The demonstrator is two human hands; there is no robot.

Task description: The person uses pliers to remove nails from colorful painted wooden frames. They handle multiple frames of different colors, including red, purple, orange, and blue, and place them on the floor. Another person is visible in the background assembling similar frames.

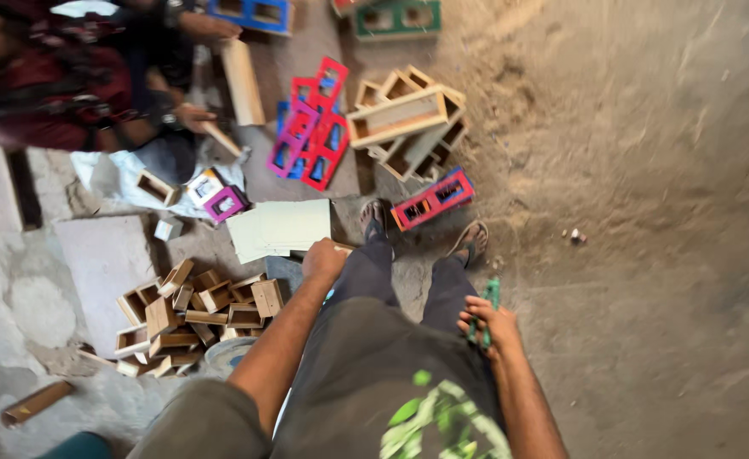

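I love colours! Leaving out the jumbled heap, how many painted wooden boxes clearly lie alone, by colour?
Blue wooden box frame: 1
Green wooden box frame: 1
Red wooden box frame: 1
Small purple wooden box: 1
Total: 4

Green-handled tool, slim, upright, clutched low beside the right thigh. Small wooden piece, pale, mostly hidden under the left fist, just above the floor beside the cream sheets.

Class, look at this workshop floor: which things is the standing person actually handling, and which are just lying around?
In hand:
- left hand reaching toward the pale sheets
- right hand holding a green tool

Lying about:
- pile of small bare wooden boxes
- red and purple painted frames
- cardboard tube
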